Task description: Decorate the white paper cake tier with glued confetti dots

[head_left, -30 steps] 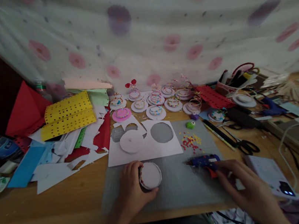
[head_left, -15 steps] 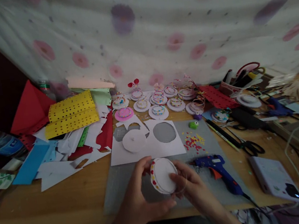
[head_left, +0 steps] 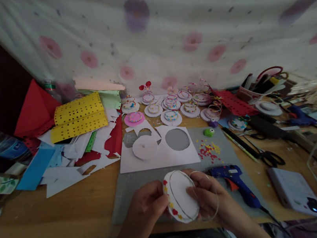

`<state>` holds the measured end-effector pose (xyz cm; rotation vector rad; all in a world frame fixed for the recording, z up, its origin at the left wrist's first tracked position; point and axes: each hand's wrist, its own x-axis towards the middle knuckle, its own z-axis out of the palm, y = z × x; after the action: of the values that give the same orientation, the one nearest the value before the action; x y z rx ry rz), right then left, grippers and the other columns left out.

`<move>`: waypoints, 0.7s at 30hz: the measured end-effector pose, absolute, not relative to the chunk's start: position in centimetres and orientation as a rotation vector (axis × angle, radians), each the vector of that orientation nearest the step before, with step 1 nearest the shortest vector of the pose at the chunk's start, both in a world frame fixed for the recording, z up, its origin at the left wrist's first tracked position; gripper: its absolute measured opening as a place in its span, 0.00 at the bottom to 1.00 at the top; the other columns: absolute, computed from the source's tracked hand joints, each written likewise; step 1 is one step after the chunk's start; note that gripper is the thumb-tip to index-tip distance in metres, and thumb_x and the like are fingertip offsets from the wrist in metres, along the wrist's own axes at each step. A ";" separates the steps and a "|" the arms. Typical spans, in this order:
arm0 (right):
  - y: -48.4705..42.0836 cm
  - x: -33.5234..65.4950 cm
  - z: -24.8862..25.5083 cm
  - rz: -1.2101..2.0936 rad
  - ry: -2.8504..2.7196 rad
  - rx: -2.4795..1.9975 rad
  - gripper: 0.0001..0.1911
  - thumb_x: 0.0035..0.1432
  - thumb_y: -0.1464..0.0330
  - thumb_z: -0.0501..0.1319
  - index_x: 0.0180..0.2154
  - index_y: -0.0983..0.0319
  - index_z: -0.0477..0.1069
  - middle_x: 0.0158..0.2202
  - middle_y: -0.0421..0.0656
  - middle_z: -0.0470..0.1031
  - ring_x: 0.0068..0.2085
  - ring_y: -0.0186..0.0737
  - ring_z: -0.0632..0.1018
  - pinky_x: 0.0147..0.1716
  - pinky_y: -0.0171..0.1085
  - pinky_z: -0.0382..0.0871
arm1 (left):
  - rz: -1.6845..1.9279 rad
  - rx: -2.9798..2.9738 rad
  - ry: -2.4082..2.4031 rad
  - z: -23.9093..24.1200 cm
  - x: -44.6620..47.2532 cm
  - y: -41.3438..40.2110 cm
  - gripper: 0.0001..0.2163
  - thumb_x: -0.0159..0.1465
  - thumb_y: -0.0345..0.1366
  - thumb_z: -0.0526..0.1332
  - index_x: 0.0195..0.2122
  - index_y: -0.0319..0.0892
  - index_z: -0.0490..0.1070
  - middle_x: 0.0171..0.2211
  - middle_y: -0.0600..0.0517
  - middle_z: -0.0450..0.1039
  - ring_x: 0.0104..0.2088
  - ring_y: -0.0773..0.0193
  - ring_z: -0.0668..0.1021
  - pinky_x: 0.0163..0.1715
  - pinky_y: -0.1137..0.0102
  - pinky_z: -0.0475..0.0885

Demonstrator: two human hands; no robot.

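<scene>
Between my two hands is a small white paper hat [head_left: 184, 194], tilted so its round flat side faces me, with red and yellow paper bits along its left band. My right hand [head_left: 210, 194] grips its right side, the thumb pressed on the white face; a thin clear loop of cord hangs over those fingers. At the left edge, my left hand [head_left: 149, 206] pinches the decorated band with thumb and fingers. Beyond the hands, a white disc [head_left: 145, 147] lies on a white sheet [head_left: 158, 160] with round cutouts. Red and yellow paper bits [head_left: 209, 150] are scattered to its right.
A blue glue gun [head_left: 240, 186] lies right of my hands on the grey mat [head_left: 122, 196]. Farther right are black-handled scissors [head_left: 272, 158] and a power bank [head_left: 296, 192]. Several decorated little hats [head_left: 171, 118] stand at the back; paper scraps [head_left: 66, 176] are piled left.
The hat has turned, bringing more of its decorated band toward me. My left hand has closed from a wide spread onto the band's edge. The view has shifted slightly.
</scene>
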<state>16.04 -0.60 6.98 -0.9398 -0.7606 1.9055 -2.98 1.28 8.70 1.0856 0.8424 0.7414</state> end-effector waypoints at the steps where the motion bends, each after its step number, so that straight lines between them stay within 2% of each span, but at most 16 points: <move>1: -0.6 16.1 6.9 1.901 -0.783 -0.933 0.17 0.56 0.62 0.65 0.46 0.61 0.72 0.23 0.36 0.71 0.17 0.23 0.67 0.14 0.22 0.60 | 0.742 1.081 0.854 8.7 -3.0 1.3 0.10 0.61 0.41 0.59 0.26 0.41 0.69 0.24 0.55 0.69 0.27 0.66 0.70 0.28 0.73 0.67; 7: -0.6 16.5 6.6 1.905 -0.785 -0.976 0.19 0.55 0.60 0.65 0.47 0.60 0.72 0.27 0.38 0.74 0.18 0.26 0.70 0.16 0.24 0.62 | 0.767 1.059 0.860 8.4 -2.7 1.4 0.12 0.60 0.41 0.61 0.23 0.41 0.68 0.21 0.56 0.66 0.23 0.68 0.68 0.25 0.74 0.64; 13: -0.3 16.2 7.3 1.886 -0.705 -0.995 0.20 0.50 0.59 0.68 0.44 0.61 0.73 0.24 0.37 0.72 0.18 0.26 0.68 0.14 0.24 0.61 | 0.783 1.045 0.753 8.0 -2.8 1.1 0.18 0.63 0.50 0.56 0.27 0.39 0.72 0.24 0.51 0.71 0.25 0.65 0.71 0.27 0.72 0.66; 17: -0.3 16.4 7.5 1.841 -0.751 -1.059 0.21 0.50 0.59 0.68 0.45 0.62 0.74 0.23 0.38 0.72 0.17 0.26 0.68 0.13 0.24 0.60 | 0.756 1.040 0.878 8.3 -3.2 0.8 0.09 0.58 0.40 0.64 0.25 0.41 0.72 0.21 0.55 0.71 0.23 0.69 0.71 0.26 0.74 0.66; 21: -0.4 16.6 7.1 1.851 -0.779 -1.053 0.21 0.53 0.59 0.67 0.47 0.62 0.73 0.25 0.39 0.74 0.18 0.26 0.70 0.15 0.23 0.60 | 0.761 1.099 0.894 8.6 -3.6 0.7 0.10 0.59 0.40 0.63 0.24 0.41 0.71 0.21 0.56 0.69 0.22 0.69 0.71 0.26 0.74 0.66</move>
<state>16.55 -0.44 7.06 -1.0526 -0.7788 1.8510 -3.58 0.65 8.62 1.0987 0.8939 0.7610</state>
